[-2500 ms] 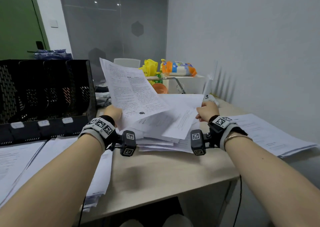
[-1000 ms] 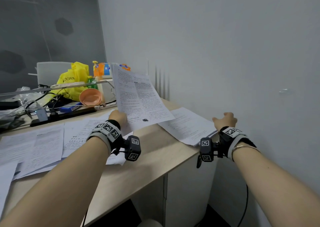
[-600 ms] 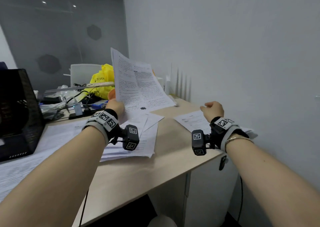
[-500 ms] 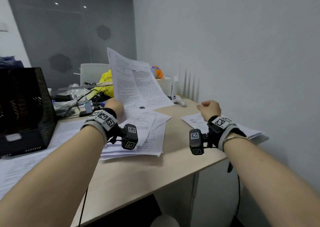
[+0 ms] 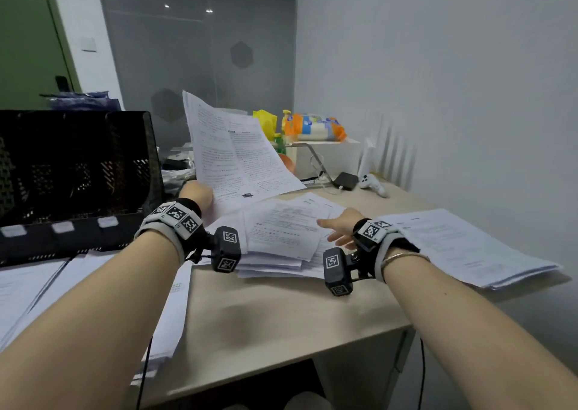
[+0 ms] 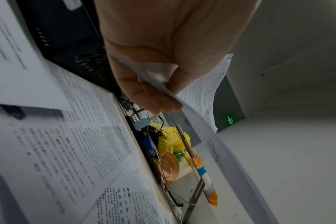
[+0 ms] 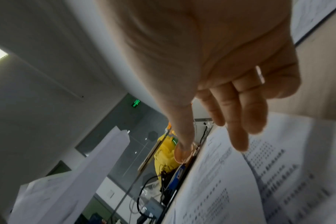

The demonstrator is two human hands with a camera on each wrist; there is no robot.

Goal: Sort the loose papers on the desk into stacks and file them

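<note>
My left hand [image 5: 197, 192] [image 6: 155, 91] pinches the lower corner of a printed sheet [image 5: 237, 156] [image 6: 201, 97] and holds it up, tilted, above the desk. Under it lies a loose pile of papers [image 5: 281, 237] [image 7: 259, 174] at the desk's middle. My right hand [image 5: 339, 226] [image 7: 220, 121] hovers just over the right edge of that pile with fingers spread and straight, holding nothing. A neater stack of papers [image 5: 463, 244] lies at the right end of the desk. More sheets [image 5: 47, 287] [image 6: 48, 136] cover the left side.
A black mesh file organiser [image 5: 72, 172] stands at the back left. Behind the pile are a yellow bag [image 5: 266, 122], an orange packet [image 5: 316, 126] on a white box, a small black box [image 5: 345, 180], a white controller [image 5: 373, 184] and cables. A grey wall runs along the right.
My view swung from the right end of the desk back to the middle pile. My right hand left the right stack and moved left over the pile, fingers spreading. The left hand kept holding its sheet up.
</note>
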